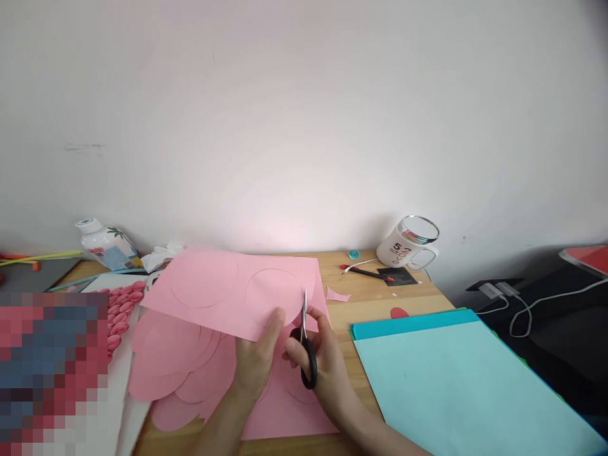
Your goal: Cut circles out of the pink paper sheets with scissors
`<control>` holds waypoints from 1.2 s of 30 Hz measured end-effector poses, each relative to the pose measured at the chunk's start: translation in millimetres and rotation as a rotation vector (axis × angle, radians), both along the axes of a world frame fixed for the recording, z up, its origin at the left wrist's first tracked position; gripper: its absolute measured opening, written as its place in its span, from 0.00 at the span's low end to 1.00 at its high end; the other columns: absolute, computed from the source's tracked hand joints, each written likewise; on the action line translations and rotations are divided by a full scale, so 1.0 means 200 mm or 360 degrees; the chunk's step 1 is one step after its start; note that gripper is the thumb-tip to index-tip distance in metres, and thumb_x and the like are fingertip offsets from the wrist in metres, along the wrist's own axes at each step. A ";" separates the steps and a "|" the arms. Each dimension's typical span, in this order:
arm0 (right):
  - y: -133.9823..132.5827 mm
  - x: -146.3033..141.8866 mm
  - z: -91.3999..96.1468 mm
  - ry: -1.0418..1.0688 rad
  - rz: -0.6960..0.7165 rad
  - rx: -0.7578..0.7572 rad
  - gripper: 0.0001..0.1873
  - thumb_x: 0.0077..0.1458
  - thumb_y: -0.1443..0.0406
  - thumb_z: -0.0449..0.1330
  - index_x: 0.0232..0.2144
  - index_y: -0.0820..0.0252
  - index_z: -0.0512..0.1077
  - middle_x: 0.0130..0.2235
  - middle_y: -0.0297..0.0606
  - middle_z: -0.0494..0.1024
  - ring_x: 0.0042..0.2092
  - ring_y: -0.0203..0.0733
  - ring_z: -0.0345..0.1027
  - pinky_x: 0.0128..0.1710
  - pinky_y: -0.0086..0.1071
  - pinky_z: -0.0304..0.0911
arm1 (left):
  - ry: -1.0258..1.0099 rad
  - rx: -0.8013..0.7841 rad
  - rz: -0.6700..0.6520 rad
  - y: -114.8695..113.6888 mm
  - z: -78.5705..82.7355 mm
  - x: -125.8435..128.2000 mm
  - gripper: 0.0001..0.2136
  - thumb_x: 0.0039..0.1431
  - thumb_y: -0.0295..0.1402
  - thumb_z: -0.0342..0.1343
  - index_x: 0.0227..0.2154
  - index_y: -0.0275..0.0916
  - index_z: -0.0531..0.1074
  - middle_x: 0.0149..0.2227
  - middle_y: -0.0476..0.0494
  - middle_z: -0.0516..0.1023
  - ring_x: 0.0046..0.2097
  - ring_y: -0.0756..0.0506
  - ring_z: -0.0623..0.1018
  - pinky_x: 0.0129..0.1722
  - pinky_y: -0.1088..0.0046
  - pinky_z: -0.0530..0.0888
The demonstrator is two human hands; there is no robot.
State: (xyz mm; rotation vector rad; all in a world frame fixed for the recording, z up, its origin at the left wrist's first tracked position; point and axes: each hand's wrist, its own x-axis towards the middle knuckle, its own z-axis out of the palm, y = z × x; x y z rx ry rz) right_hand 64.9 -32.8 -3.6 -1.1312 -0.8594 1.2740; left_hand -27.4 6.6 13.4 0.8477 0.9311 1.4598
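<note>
My left hand [259,361] grips the lower edge of a pink paper sheet [228,285], thumb on top and the other fingers hidden beneath. Two drawn circles show on this sheet. In my right hand [327,367] is a pair of scissors [308,354] with black handles, blades pointing away from me at the sheet's right end, beside the right-hand circle. How far the blades are apart is hard to see. Below the held sheet lie several cut pink paper circles [166,354] on the left and another pink sheet [289,418] with drawn circles.
Light blue paper [456,380] lies on a stack at the right. Behind it stand a white mug [399,247] and a black pen [365,272]. A pink scrap [338,294] rests near the sheet. At back left are a white bottle [107,244] and a tissue [161,256].
</note>
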 end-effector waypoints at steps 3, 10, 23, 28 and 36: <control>-0.01 -0.02 -0.01 -0.0038 -0.0061 0.0107 0.35 0.42 0.62 0.68 0.48 0.56 0.53 0.20 0.21 0.62 0.23 0.32 0.55 0.24 0.25 0.51 | -0.0085 -0.0030 -0.0110 0.02 0.01 -0.03 0.15 0.43 0.32 0.65 0.36 0.38 0.73 0.31 0.46 0.78 0.44 0.43 0.76 0.42 0.69 0.74; 0.01 -0.02 0.00 0.0017 -0.0011 -0.0061 0.29 0.47 0.53 0.63 0.45 0.61 0.57 0.20 0.26 0.66 0.24 0.34 0.59 0.25 0.27 0.57 | -0.0178 -0.0240 -0.0272 0.03 0.03 0.00 0.13 0.44 0.34 0.63 0.32 0.39 0.68 0.24 0.52 0.73 0.22 0.48 0.75 0.09 0.79 0.63; 0.02 -0.01 -0.01 0.0145 -0.0027 -0.0027 0.28 0.44 0.60 0.68 0.45 0.58 0.59 0.25 0.29 0.72 0.27 0.34 0.61 0.29 0.28 0.57 | 0.0196 0.0001 -0.0030 0.00 -0.09 0.00 0.12 0.46 0.34 0.64 0.34 0.35 0.74 0.31 0.44 0.80 0.33 0.45 0.80 0.31 0.73 0.78; 0.01 0.00 0.03 0.0152 0.0003 -0.0092 0.29 0.43 0.61 0.67 0.44 0.58 0.59 0.27 0.30 0.74 0.30 0.36 0.63 0.32 0.29 0.58 | 0.0214 0.0024 -0.0090 0.00 -0.09 0.01 0.12 0.48 0.35 0.63 0.35 0.34 0.74 0.31 0.44 0.80 0.34 0.44 0.79 0.32 0.72 0.78; 0.02 0.00 0.05 0.0125 0.0011 -0.0090 0.28 0.43 0.61 0.68 0.43 0.59 0.59 0.25 0.29 0.73 0.28 0.35 0.62 0.29 0.28 0.57 | 0.0207 0.0044 -0.0147 -0.01 -0.09 0.01 0.09 0.49 0.35 0.62 0.30 0.35 0.74 0.24 0.47 0.77 0.25 0.47 0.77 0.22 0.75 0.75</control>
